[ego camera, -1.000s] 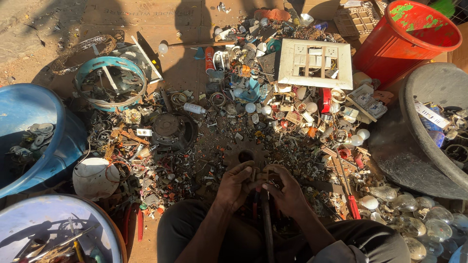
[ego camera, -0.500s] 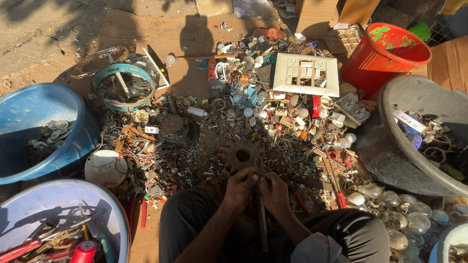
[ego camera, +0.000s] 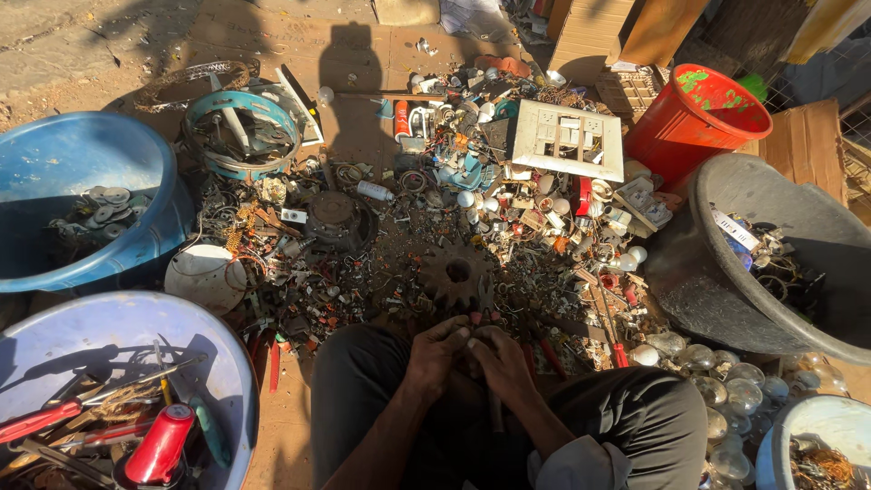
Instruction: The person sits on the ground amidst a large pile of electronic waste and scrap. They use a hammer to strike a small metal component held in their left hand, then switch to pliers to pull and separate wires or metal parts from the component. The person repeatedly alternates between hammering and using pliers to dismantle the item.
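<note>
Outdoors, bare dirt ground w/ hard sunlight & long shadows, cardboard boxes at back.

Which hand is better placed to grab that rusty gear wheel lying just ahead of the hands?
Probably the left hand. The rusty gear wheel lies just ahead, slightly toward the left hand's side. The right hand sits a little farther off. Both hands are clasped together around a small tool, so either must let go first.

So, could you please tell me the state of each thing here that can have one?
Left hand: closed on a small part, pressed against the right.
Right hand: closed on the same part.
Red bucket: upright, inside hidden.
Grey basin: tilted, scrap inside.
Blue tub: upright, holding metal discs.
Gear wheel: lying flat.
</note>
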